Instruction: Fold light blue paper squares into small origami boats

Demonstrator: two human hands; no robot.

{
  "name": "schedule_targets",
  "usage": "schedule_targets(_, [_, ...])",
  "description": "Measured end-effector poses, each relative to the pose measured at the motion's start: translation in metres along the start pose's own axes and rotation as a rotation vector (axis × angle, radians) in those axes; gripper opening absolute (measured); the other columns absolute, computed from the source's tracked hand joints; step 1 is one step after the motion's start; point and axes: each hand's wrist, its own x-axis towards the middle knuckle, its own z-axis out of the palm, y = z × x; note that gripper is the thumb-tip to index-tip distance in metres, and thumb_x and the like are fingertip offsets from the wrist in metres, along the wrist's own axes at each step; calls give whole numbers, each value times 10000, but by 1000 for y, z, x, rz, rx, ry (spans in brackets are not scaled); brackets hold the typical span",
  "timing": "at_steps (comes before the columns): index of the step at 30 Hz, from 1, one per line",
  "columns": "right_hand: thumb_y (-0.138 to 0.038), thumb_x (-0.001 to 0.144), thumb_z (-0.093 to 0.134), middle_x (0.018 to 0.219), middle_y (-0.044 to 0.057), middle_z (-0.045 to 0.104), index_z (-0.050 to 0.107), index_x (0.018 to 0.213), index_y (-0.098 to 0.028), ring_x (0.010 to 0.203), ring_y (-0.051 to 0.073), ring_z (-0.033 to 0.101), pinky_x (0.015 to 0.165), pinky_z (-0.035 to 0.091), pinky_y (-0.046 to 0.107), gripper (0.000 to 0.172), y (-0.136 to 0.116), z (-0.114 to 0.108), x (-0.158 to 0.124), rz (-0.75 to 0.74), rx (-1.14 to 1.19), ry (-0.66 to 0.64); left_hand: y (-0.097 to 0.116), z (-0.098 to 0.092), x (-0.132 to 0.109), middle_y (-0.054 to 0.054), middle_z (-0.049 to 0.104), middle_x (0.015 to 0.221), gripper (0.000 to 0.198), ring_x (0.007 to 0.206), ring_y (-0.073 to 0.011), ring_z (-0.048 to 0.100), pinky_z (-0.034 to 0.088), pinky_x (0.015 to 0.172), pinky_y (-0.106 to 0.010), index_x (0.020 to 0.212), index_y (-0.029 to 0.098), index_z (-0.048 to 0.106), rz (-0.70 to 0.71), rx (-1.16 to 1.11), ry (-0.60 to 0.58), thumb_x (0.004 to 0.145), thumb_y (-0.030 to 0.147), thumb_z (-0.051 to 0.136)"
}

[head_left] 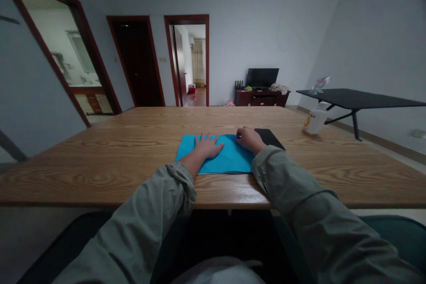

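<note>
Head view: a sheet of blue paper [229, 159] lies near the close edge of the wooden table [100, 173]. The left hand [208, 145] presses on it, flat and open. The right hand [249, 138] curls at its far edge, any pinch impossible to tell. Just beyond, on the table, sits a black pad [269, 137]; farther right, a white container [315, 120].

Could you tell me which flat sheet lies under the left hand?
The bright blue paper; the black sheet lies further right, beside the right hand.

Left hand [208, 146] flat, right hand [249, 138] loosely curled
</note>
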Motion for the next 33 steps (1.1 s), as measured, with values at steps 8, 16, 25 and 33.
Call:
schedule_targets(8, [-220,803,558,1048,94,677,603,1058,-176,948,227,608,733,404,266,263,-4,-4,-4,-3,30,-8,-1,2,2,-35,175,1584,803,1436,-390,100,69,1093,-653,1478,368,265,5,5,7,799,770,119])
schedule_targets(16, [-209,802,569,1161,109,639,630,1112,-174,1064,237,575,849,396,269,318,-6,-6,-6,-30,28,2,-2,2,3,-20,161,1588,794,1438,-386,99,69,1091,-656,1480,383,248,0,8,-4,799,770,123])
schedule_targets(25, [-291,838,525,1115,122,650,652,1060,-187,1025,262,593,804,433,309,276,3,3,-2,55,-7,42,-2,4,4,-24,170,1586,797,1437,-383,103,69,1095,-648,1479,381,252,-5,10,-3,796,772,126])
schedule_targets(33, [-317,856,499,1094,117,669,670,1016,-197,1003,248,609,777,445,306,263,12,9,2,174,20,11,0,1,2,-8,163,1587,787,1436,-380,114,66,1096,-647,1479,387,246,-9,13,-17,798,766,132])
